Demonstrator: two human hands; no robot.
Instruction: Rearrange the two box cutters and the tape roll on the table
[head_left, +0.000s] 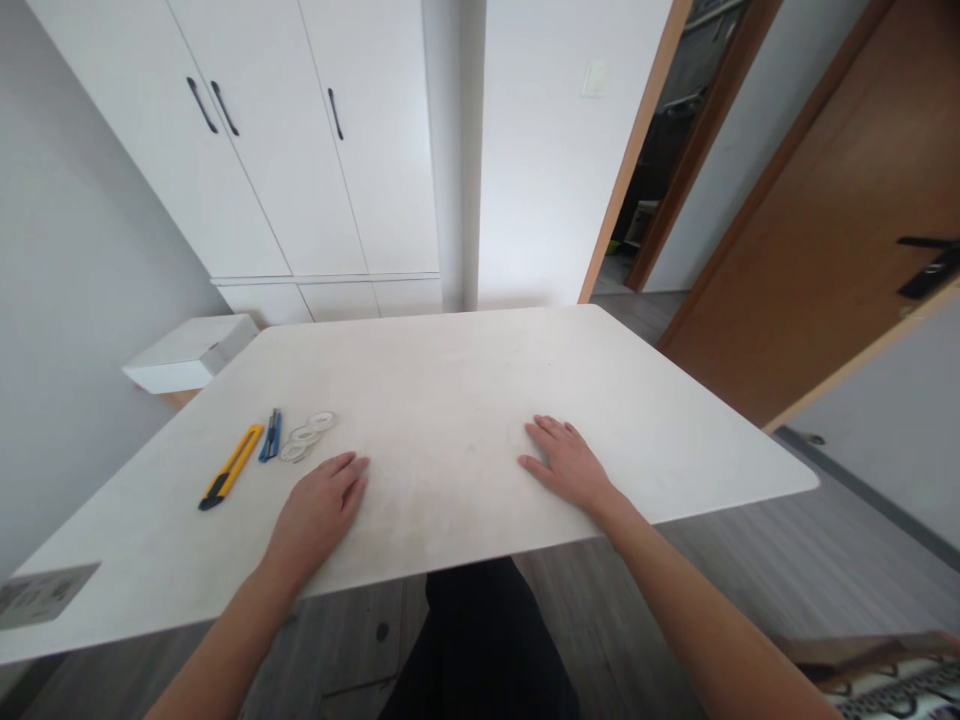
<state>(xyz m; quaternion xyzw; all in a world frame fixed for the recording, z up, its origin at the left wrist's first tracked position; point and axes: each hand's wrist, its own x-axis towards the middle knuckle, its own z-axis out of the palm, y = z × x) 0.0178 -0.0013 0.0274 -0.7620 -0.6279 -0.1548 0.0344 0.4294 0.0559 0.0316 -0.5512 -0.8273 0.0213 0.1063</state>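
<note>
My left hand [319,510] rests palm down on the white table [450,400], its fingers stretched forward and nothing in them. Just beyond it and to the left lie several white rings [306,436] that look like small tape rolls, partly overlapping. Beside the rings is a small blue utility knife [271,436]. Farther left lies a larger yellow utility knife [234,467] with a black end. Flat on the right part of the tabletop, my right hand [564,460] has its fingers slightly spread and holds nothing.
A grey printed label or sheet [46,595] lies at the table's near left corner. White cabinets [375,150] stand behind the table, with a white box [191,352] at its far left. On the right are a doorway and a brown door [817,220].
</note>
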